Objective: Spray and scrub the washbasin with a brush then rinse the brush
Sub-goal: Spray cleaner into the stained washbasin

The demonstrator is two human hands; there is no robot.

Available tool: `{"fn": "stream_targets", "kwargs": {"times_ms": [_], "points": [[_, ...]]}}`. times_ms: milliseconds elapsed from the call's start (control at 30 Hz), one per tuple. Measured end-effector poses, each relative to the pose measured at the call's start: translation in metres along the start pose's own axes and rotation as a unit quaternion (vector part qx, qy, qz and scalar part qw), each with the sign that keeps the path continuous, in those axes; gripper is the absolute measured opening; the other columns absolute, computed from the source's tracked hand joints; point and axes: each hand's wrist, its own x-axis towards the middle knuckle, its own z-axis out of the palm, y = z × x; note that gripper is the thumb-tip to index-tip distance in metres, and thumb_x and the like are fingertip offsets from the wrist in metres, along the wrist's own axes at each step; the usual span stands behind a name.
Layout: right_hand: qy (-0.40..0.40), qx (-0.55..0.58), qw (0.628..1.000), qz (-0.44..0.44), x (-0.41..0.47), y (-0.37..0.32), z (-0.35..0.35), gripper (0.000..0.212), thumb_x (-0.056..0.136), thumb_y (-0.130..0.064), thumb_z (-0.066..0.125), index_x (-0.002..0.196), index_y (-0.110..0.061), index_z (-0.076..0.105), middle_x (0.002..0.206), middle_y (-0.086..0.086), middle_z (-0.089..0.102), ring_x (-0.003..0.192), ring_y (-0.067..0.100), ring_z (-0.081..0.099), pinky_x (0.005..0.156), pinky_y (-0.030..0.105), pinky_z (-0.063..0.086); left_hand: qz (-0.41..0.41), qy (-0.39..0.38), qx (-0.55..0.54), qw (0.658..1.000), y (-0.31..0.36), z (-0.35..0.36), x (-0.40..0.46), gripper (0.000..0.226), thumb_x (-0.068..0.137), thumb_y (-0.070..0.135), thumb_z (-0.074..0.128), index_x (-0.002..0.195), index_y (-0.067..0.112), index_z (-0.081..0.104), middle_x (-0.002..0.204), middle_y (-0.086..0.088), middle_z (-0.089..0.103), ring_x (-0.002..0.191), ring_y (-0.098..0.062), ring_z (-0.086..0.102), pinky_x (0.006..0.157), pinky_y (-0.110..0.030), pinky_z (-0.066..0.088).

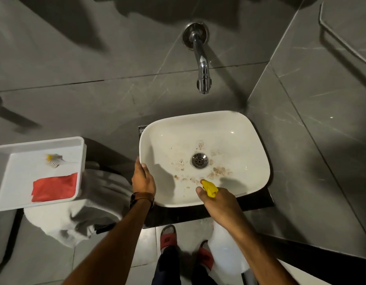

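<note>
A white washbasin (229, 128) with brown stains around its metal drain (199, 160) sits on a dark counter. My right hand (217, 200) grips a spray bottle with a yellow nozzle (210, 188), pointed into the basin from its near rim. The bottle's white body (225, 247) hangs below my wrist. My left hand (143, 177) holds the basin's left rim; a brown watch is on that wrist. A small brush (53, 159) with a yellow part lies in a white tray (5, 182) to the left.
A chrome wall tap (202, 68) juts out above the basin. A red cloth (54, 187) lies in the tray. A grey-white towel (79, 214) sits below the tray. My feet in red sandals (167, 237) stand on the tiled floor.
</note>
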Motion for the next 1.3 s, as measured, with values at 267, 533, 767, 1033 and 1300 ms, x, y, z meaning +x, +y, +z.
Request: {"fn": "stream_targets", "kwargs": {"times_ms": [267, 533, 767, 1033, 1300], "points": [[0.040, 0.031, 0.998, 0.037, 0.006, 0.014, -0.031, 0.070, 0.075, -0.077, 0.050, 0.114, -0.023, 0.074, 0.084, 0.007, 0.075, 0.082, 0.029, 0.072, 0.079, 0.042, 0.061, 0.004, 0.006, 0.003, 1.000, 0.000, 0.001, 0.000, 0.045, 0.103, 0.047, 0.025, 0.143, 0.031, 0.037, 0.120, -0.007, 0.065, 0.095, -0.023, 0.060, 0.086, -0.046, 0.056], [0.104, 0.071, 0.991, 0.054, 0.034, 0.044, -0.089, 0.054, 0.076, -0.066, 0.059, 0.123, -0.041, 0.070, 0.073, 0.000, 0.062, 0.073, 0.035, 0.062, 0.084, 0.052, 0.061, 0.017, 0.012, 0.007, 1.000, -0.003, 0.002, 0.001, 0.044, 0.103, 0.046, 0.026, 0.141, 0.030, 0.039, 0.118, -0.009, 0.065, 0.092, -0.024, 0.060, 0.081, -0.043, 0.054], [0.113, 0.082, 0.990, 0.004, 0.062, 0.029, -0.106, 0.038, 0.090, -0.049, 0.065, 0.126, -0.036, 0.070, 0.086, -0.001, 0.069, 0.077, 0.026, 0.060, 0.087, 0.049, 0.058, 0.019, 0.019, 0.015, 1.000, -0.006, 0.003, 0.002, 0.043, 0.103, 0.045, 0.025, 0.140, 0.030, 0.039, 0.120, -0.010, 0.065, 0.092, -0.023, 0.059, 0.081, -0.040, 0.052], [0.082, 0.109, 0.991, -0.005, 0.068, -0.003, -0.088, 0.039, 0.078, -0.056, 0.064, 0.113, -0.041, 0.075, 0.070, -0.003, 0.067, 0.064, 0.024, 0.063, 0.076, 0.051, 0.063, 0.021, 0.019, 0.004, 1.000, -0.002, 0.003, 0.000, 0.044, 0.103, 0.044, 0.026, 0.142, 0.028, 0.039, 0.122, -0.009, 0.066, 0.100, -0.030, 0.064, 0.085, -0.046, 0.056], [0.070, 0.106, 0.987, -0.100, 0.050, -0.053, -0.060, 0.027, 0.072, -0.064, 0.059, 0.098, -0.070, 0.065, 0.065, -0.005, 0.071, 0.058, 0.019, 0.068, 0.047, 0.032, 0.058, -0.037, -0.012, -0.075, 0.996, -0.003, 0.000, 0.003, 0.049, 0.104, 0.040, 0.033, 0.149, 0.022, 0.037, 0.139, -0.009, 0.056, 0.118, -0.024, 0.056, 0.105, -0.037, 0.042]]}}
